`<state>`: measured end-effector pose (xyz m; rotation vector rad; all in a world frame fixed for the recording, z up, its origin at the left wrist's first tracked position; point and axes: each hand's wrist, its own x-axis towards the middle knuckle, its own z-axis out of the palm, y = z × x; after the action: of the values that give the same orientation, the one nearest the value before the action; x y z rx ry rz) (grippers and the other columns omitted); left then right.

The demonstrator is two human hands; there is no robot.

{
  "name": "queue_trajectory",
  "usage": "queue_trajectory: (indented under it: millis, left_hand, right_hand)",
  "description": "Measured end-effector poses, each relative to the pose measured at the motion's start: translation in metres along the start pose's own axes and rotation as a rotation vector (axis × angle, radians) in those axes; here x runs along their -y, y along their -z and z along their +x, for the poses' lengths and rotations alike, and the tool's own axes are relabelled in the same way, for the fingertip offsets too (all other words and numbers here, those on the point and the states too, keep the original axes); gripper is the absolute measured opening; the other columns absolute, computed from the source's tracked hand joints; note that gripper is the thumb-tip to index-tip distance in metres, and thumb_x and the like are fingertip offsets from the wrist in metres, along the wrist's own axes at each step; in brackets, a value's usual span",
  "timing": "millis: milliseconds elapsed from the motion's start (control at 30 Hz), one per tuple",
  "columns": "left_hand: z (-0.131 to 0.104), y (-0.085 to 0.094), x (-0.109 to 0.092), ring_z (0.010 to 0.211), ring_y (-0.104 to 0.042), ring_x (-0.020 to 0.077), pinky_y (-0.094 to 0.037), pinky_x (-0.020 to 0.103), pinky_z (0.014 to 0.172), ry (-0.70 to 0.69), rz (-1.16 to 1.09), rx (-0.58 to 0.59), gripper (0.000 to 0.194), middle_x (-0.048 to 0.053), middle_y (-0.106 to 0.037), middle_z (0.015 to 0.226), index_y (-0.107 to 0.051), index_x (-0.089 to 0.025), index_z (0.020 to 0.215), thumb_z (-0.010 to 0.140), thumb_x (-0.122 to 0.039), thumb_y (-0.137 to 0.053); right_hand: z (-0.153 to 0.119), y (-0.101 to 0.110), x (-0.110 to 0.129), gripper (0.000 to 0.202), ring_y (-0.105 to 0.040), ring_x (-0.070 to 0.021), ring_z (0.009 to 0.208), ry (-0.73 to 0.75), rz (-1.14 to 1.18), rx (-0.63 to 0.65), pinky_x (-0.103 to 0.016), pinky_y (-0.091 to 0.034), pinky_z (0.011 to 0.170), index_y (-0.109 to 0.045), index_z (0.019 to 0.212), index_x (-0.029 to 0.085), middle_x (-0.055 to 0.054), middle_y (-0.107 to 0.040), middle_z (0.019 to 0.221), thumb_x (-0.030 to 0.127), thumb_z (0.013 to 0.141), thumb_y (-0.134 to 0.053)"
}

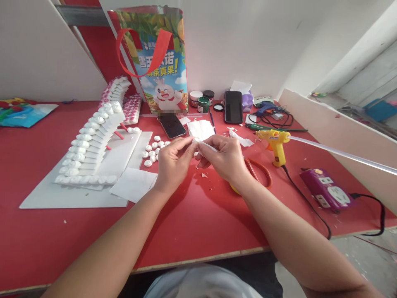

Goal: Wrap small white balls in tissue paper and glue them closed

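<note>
A small piece of white paper (196,141) is pinched between the fingertips of both hands, above the middle of the red table. My left hand (175,162) is closed on its left end, and my right hand (222,156) grips the part that trails to the right. Just behind the fingers lies a stack of white sheets (201,129). Several small white balls (152,153) rest to the left of my left hand. Farther left stands a curved white model (89,145) edged with similar balls, on a white board (77,198). A loose white sheet (134,183) overlaps the board.
Behind are a colourful bag (164,62), a phone (173,125), paint jars (203,104) and a black device (233,107). To the right lie orange-handled scissors (266,174), a yellow glue gun (276,147) with a long clear stick, and a purple power strip (325,190) with cords.
</note>
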<state>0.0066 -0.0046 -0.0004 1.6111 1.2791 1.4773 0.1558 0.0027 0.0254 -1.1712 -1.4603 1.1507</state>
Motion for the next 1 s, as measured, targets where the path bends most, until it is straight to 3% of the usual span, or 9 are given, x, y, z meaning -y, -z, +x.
queue_trajectory:
  millis: [100, 233, 333, 500, 600, 667, 767, 867, 1000]
  left_hand:
    - [-0.004, -0.004, -0.003, 0.082, -0.066, 0.0182, -0.054, 0.031, 0.084, -0.154, 0.136, -0.084, 0.022, 0.004, -0.073, 0.090, -0.081, -0.022, 0.103, 0.096, -0.035, -0.064]
    - [-0.008, -0.007, -0.005, 0.076, -0.064, 0.0157, -0.053, 0.030, 0.080, -0.292, 0.182, -0.134, 0.024, 0.004, -0.073, 0.088, -0.080, -0.023, 0.112, 0.098, -0.030, -0.062]
    - [-0.007, -0.003, -0.004, 0.079, -0.066, 0.0158, -0.054, 0.029, 0.081, -0.230, 0.085, -0.072, 0.023, 0.003, -0.073, 0.086, -0.081, -0.024, 0.111, 0.096, -0.031, -0.064]
    - [0.006, 0.010, 0.005, 0.073, -0.064, 0.0147, -0.055, 0.029, 0.077, 0.039, -0.242, 0.148, 0.020, 0.003, -0.072, 0.084, -0.083, -0.022, 0.101, 0.087, -0.035, -0.077]
    - [0.009, 0.014, 0.007, 0.075, -0.062, 0.0145, -0.052, 0.028, 0.076, 0.019, -0.205, 0.238, 0.021, 0.002, -0.068, 0.081, -0.083, -0.022, 0.104, 0.090, -0.035, -0.074]
    - [0.009, 0.013, 0.007, 0.074, -0.060, 0.0139, -0.051, 0.027, 0.074, -0.050, -0.138, 0.184, 0.021, 0.001, -0.067, 0.081, -0.083, -0.023, 0.105, 0.092, -0.034, -0.071]
    - [0.008, 0.012, 0.005, 0.075, -0.061, 0.0137, -0.050, 0.026, 0.075, -0.104, -0.077, 0.083, 0.022, 0.002, -0.068, 0.086, -0.083, -0.023, 0.106, 0.094, -0.035, -0.068]
    - [0.008, 0.012, 0.004, 0.081, -0.062, 0.0150, -0.049, 0.026, 0.078, -0.122, -0.029, 0.086, 0.022, 0.003, -0.069, 0.088, -0.083, -0.022, 0.105, 0.095, -0.035, -0.066]
    - [0.008, 0.014, 0.002, 0.079, -0.062, 0.0149, -0.049, 0.026, 0.077, -0.173, 0.028, 0.097, 0.023, 0.003, -0.069, 0.087, -0.083, -0.022, 0.101, 0.095, -0.037, -0.067]
  right_hand:
    - [-0.005, -0.001, 0.006, 0.022, -0.068, -0.0133, 0.051, 0.010, 0.074, 0.040, -0.024, -0.058, 0.052, -0.066, 0.073, 0.017, -0.001, -0.071, 0.068, 0.034, 0.086, -0.070]
    - [-0.008, 0.003, 0.010, 0.025, -0.069, -0.0133, 0.053, 0.058, 0.038, 0.030, -0.024, -0.056, 0.052, -0.067, 0.075, 0.017, -0.001, -0.071, 0.069, 0.036, 0.090, -0.068]
    - [-0.006, 0.008, 0.010, 0.024, -0.070, -0.0134, 0.055, 0.103, -0.039, 0.033, -0.023, -0.055, 0.054, -0.066, 0.075, 0.017, -0.001, -0.071, 0.069, 0.033, 0.092, -0.066]
    - [-0.001, 0.016, 0.007, 0.025, -0.069, -0.0128, 0.055, 0.179, -0.146, 0.149, -0.023, -0.053, 0.055, -0.068, 0.075, 0.015, -0.001, -0.070, 0.071, 0.033, 0.094, -0.065]
    - [0.000, 0.015, 0.005, 0.032, -0.068, -0.0121, 0.053, 0.203, -0.190, 0.146, -0.023, -0.053, 0.055, -0.067, 0.074, 0.016, -0.001, -0.069, 0.070, 0.041, 0.093, -0.069]
    - [0.002, 0.015, 0.005, 0.038, -0.070, -0.0142, 0.056, 0.139, -0.078, 0.161, -0.025, -0.056, 0.057, -0.068, 0.076, 0.016, -0.003, -0.071, 0.072, 0.051, 0.089, -0.072]
    - [0.007, 0.016, 0.007, 0.049, -0.072, -0.0181, 0.062, -0.121, 0.255, 0.248, -0.031, -0.063, 0.062, -0.070, 0.085, 0.014, -0.009, -0.075, 0.078, 0.062, 0.090, -0.066]
    - [0.011, 0.019, 0.007, 0.045, -0.071, -0.0170, 0.061, -0.353, 0.476, 0.327, -0.033, -0.064, 0.063, -0.071, 0.095, 0.013, -0.012, -0.077, 0.083, 0.056, 0.099, -0.057]
    - [0.011, 0.019, 0.004, 0.031, -0.065, -0.0131, 0.058, -0.385, 0.518, 0.347, -0.030, -0.064, 0.061, -0.072, 0.093, 0.012, -0.009, -0.075, 0.082, 0.041, 0.099, -0.063]
